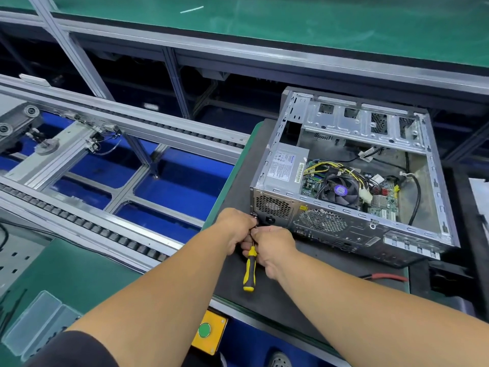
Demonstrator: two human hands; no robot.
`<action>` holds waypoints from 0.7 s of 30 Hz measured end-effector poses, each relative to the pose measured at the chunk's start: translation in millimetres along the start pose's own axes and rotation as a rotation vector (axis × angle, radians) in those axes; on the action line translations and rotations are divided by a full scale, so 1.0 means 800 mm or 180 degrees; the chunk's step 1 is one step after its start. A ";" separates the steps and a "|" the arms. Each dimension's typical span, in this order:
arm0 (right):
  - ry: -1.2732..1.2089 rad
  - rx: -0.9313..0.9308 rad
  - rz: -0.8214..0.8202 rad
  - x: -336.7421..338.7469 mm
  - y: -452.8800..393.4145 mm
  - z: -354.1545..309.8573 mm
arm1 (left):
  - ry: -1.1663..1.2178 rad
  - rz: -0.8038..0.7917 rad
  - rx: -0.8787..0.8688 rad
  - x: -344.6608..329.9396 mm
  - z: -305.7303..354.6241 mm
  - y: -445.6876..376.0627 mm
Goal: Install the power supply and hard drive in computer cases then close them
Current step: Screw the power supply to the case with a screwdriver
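The computer case (352, 181) lies on its side on a dark mat (264, 282) atop the desk (79, 274), its side panel off and the inside open to view. The power supply (287, 165) sits in the near left corner of the case, label up, with yellow and black cables running from it over the motherboard (383, 205) and past the round CPU fan (340, 190). The rear panel of the case faces the person, showing the supply's honeycomb vent and socket.

Both hands meet at the rear panel's lower left corner. The left hand (235, 229) has its fingers curled together near the tip of a screwdriver (250, 268), just at the case edge; what they pinch is hidden. The right hand (275, 247) grips the screwdriver's upper shaft, fingers wrapped round it, while the yellow and black handle hangs below toward the mat.

On the mat to the right lies a red-handled tool (386, 277). A clear plastic box (37, 327) rests at the near left of the desk, and a green push button (204, 330) on a yellow housing sits on the desk's front edge. A roller conveyor (105, 226) runs along the left.
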State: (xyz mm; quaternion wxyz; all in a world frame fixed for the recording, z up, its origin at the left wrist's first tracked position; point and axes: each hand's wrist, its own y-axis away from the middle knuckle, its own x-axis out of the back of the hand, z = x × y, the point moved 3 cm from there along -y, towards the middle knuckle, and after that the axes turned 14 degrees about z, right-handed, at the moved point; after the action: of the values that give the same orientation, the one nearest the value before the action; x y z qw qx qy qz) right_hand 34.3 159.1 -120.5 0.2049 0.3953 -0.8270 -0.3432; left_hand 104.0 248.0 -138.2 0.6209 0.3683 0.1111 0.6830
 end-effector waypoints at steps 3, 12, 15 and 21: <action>-0.0031 -0.0073 -0.0049 -0.003 -0.002 -0.001 | -0.0218 -0.0049 -0.0151 0.002 0.007 0.006; -0.0338 -0.0596 -0.0364 -0.018 -0.003 0.002 | -0.0305 0.1000 -0.0579 0.062 -0.031 0.051; -0.0497 -0.0706 -0.0459 -0.018 -0.003 0.005 | -0.0580 0.1029 -0.0544 0.082 -0.062 0.077; -0.0945 -0.0959 -0.0620 -0.017 -0.005 0.011 | -0.0045 -0.0129 0.0357 0.080 -0.097 0.122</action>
State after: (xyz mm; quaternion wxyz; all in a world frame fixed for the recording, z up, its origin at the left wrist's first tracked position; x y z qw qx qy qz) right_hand 39.3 171.7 -130.1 0.1036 0.3834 -0.7455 -0.5353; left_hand -17.9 311.5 -110.0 0.6138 0.4050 0.1522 0.6604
